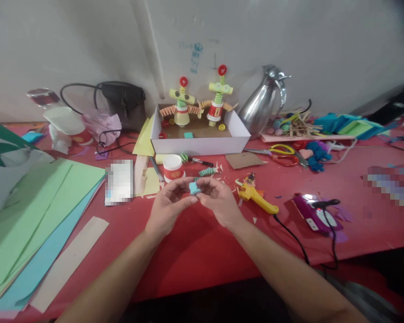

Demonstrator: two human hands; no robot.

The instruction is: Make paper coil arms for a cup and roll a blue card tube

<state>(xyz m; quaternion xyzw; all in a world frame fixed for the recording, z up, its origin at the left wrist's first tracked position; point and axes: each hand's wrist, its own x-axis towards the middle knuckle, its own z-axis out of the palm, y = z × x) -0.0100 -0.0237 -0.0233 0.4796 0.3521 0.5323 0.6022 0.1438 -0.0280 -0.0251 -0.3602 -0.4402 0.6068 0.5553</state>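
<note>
Green sheets (pixel 50 202) lie at the left of the frame, presumably to leave working room. At centre, over the red tabletop (pixel 195 255), the left hand (pixel 168 204) pinches a small blue piece (pixel 194 189), perhaps folded paper, the grip of the right hand (pixel 220 201) apparently steadying its other side; the yellow glue gun (pixel 258 200) rests farther right.
</note>
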